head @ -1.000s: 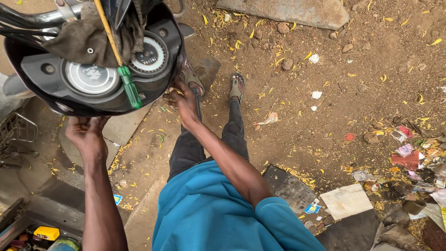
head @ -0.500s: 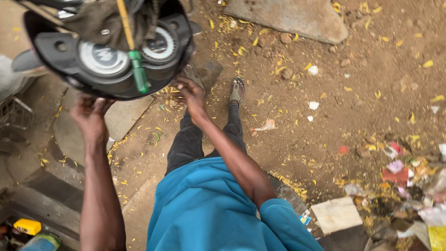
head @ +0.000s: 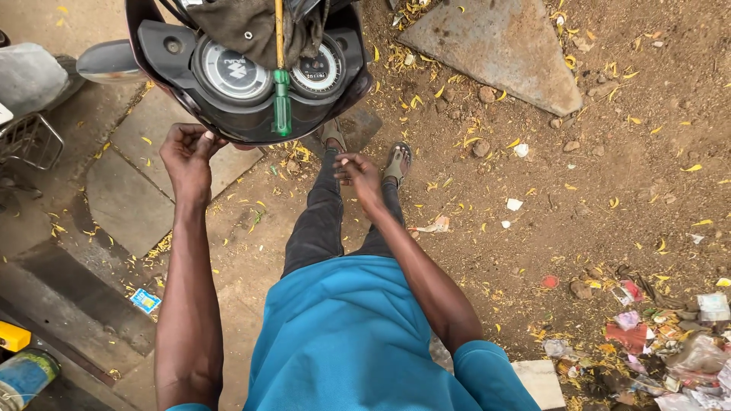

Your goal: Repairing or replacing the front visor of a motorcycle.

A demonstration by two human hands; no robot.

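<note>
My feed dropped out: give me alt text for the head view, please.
Looking down, the person's left hand grips the lower rim of a scooter instrument cluster, where a green-handled screwdriver and a grey cloth rest. The right hand hovers empty below it, over dirt ground.

Left hand (head: 186,152) raised, right hand (head: 358,171) curled

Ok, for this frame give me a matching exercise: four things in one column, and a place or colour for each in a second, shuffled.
Things:
1. screwdriver
2. left hand
3. right hand
4. triangular stone slab

Places or colours:
A. at the lower rim of the instrument panel
B. green handle, lying between the two dials
C. on the dirt, upper right
D. over the dark trousers, apart from the panel

Pairs: 1-B, 2-A, 3-D, 4-C
</note>
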